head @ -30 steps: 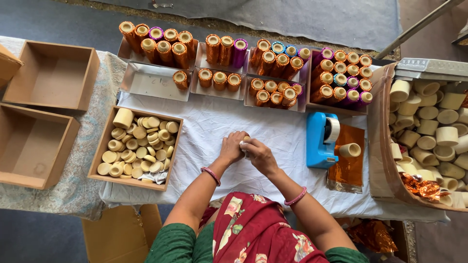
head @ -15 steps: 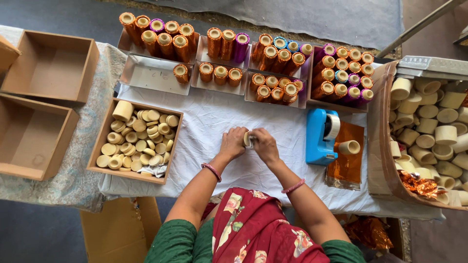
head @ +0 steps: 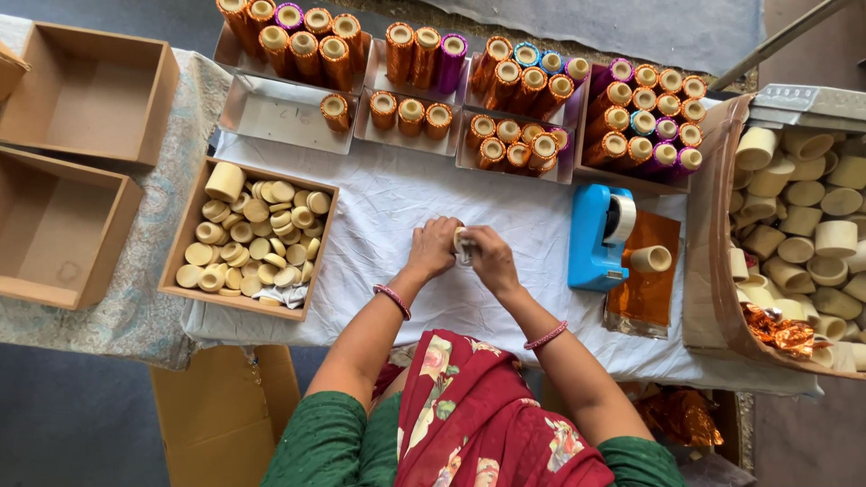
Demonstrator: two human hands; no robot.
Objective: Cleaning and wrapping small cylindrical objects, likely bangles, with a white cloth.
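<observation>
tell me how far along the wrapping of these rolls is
Done: foil-wrapped rolls fill the trays at the far edge. In hand: left hand and right hand grip one small roll. Left: bare rolls in the box and carton.

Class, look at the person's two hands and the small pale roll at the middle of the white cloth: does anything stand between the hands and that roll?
Nothing visible does. The left hand and the right hand both close directly on the small pale cylindrical roll above the white cloth; the blue tape dispenser stands apart to the right.
</observation>
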